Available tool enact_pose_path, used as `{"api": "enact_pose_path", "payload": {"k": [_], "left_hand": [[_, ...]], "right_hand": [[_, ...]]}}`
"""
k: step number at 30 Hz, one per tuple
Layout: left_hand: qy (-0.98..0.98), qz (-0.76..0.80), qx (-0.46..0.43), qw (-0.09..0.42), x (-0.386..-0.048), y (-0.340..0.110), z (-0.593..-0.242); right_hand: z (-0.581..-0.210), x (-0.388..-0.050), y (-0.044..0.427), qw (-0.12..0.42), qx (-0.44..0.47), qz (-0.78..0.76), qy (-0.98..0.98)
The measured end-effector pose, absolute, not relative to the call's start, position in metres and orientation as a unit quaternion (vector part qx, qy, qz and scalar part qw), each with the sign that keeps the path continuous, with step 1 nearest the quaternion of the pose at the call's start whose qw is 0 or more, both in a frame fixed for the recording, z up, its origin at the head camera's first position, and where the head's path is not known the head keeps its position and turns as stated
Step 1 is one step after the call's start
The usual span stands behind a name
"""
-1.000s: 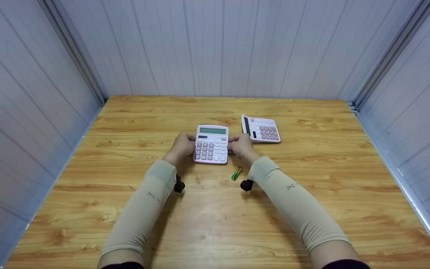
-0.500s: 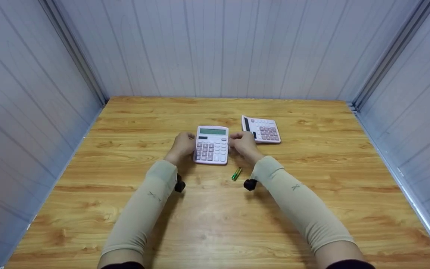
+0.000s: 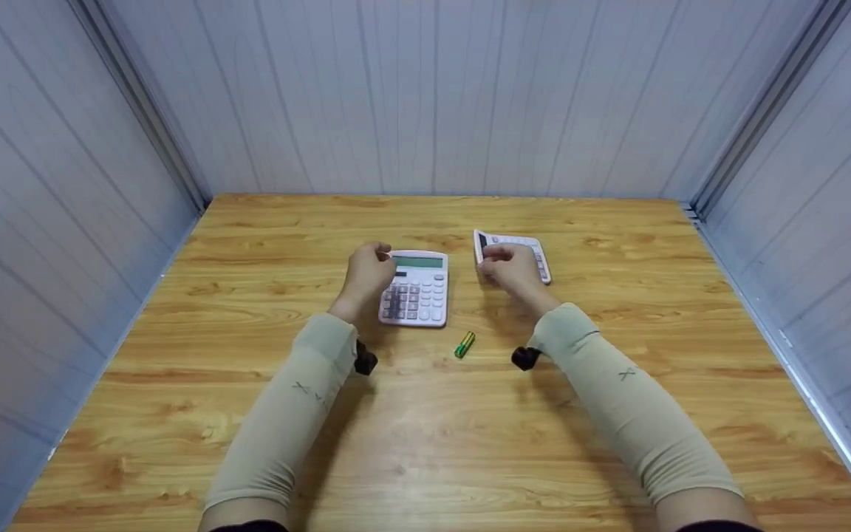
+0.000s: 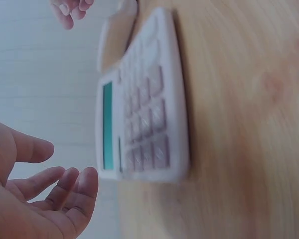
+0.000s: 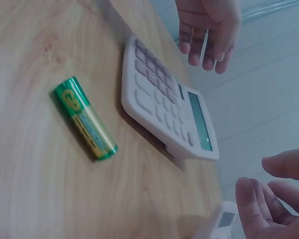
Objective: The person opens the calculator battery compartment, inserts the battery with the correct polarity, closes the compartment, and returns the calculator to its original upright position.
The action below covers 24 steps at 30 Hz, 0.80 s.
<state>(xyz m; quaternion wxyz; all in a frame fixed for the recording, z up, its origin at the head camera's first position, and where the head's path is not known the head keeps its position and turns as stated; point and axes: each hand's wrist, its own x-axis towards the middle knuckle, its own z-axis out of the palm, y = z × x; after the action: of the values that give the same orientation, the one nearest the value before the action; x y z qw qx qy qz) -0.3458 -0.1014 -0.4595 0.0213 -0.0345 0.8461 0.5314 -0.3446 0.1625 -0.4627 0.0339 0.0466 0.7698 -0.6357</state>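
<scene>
A pale pink calculator (image 3: 425, 295) with a green-grey screen lies face up on the wooden table. My left hand (image 3: 371, 273) hovers at its left edge; the left wrist view shows the fingers loosely bent, apart from the calculator (image 4: 144, 109), holding nothing. Over the left part of a second calculator (image 3: 544, 260) is my right hand (image 3: 513, 267), hiding some of its keys. Its thumb and fingers (image 5: 249, 199) are relaxed with a gap between them in the right wrist view. A green and gold battery (image 5: 85, 119) lies on the table in front of the first calculator.
The wooden table (image 3: 411, 443) extends on all sides of the calculators. A pale panelled wall (image 3: 433, 96) stands behind it, with further panels at left and right. Black wrist cameras (image 3: 525, 358) hang below the sleeves.
Both hands have come away from the sides of the first calculator. The right hand moved right, over the second calculator; the left rose slightly. Calculators and battery stay in place.
</scene>
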Motion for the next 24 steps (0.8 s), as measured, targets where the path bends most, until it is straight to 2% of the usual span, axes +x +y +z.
{"api": "enact_pose_path", "payload": {"k": [9, 24], "left_hand": [[0.849, 0.528, 0.007, 0.011, -0.341, -0.077, -0.455], [0.82, 0.57, 0.024, 0.055, -0.342, -0.034, -0.459]], "right_hand": [[-0.456, -0.341, 0.194, 0.016, 0.038, -0.634, 0.772], [-0.459, -0.34, 0.239, -0.001, 0.093, -0.626, 0.775]]}}
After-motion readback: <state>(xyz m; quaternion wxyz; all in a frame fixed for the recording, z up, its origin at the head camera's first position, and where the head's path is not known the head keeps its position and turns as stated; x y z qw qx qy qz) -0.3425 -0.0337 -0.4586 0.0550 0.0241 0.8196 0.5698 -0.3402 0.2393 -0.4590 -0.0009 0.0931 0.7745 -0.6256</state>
